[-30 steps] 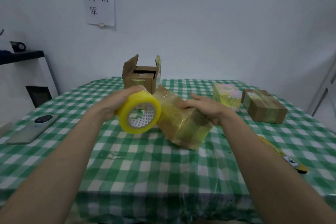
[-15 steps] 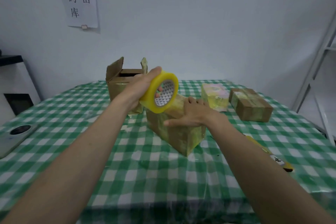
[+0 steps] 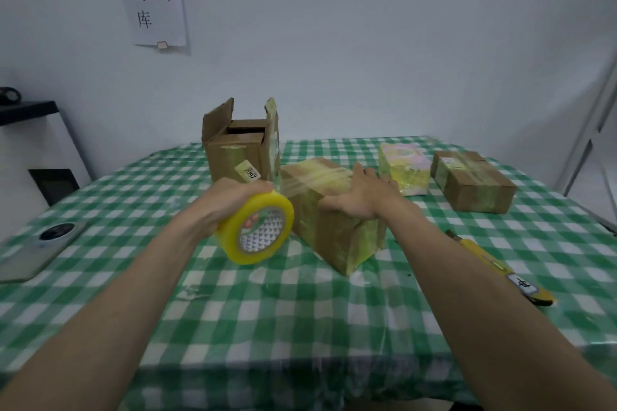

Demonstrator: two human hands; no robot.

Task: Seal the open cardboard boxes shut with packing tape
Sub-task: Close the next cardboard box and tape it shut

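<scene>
A closed cardboard box (image 3: 334,210), heavily wrapped in yellowish tape, is held down on the worktop (image 3: 300,310) by the flat, spread right hand (image 3: 359,198); a clear strip is drawn across to the yellow tape roll (image 3: 255,230), gripped by the curled left hand (image 3: 230,202). An open box (image 3: 238,147) is seen beyond the left grip; a taped box (image 3: 474,182), a pink-yellow packet (image 3: 405,167) and a yellow cutter (image 3: 500,269) lie right of the right grip.

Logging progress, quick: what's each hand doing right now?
Left hand: closed, gripping the tape roll.
Right hand: open, pressing flat on the box.
</scene>
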